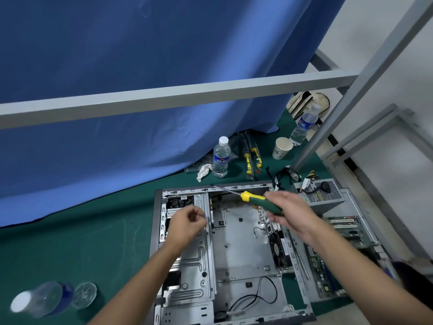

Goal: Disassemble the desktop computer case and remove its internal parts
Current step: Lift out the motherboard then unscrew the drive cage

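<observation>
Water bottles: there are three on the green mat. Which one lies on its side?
The bottle at the near left, beside the glass dish, lies on its side. The other two, one by the blue curtain and one behind the paper cup, stand upright.

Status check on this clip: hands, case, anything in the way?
Right hand grips screwdriver. Left hand curled over drive cage; pinching something, can't tell what. Case open, board and power supply out beside it. Loose black cable inside.

The computer case lies in the middle. A water bottle stands at 12 o'clock, the power box at 2.
</observation>
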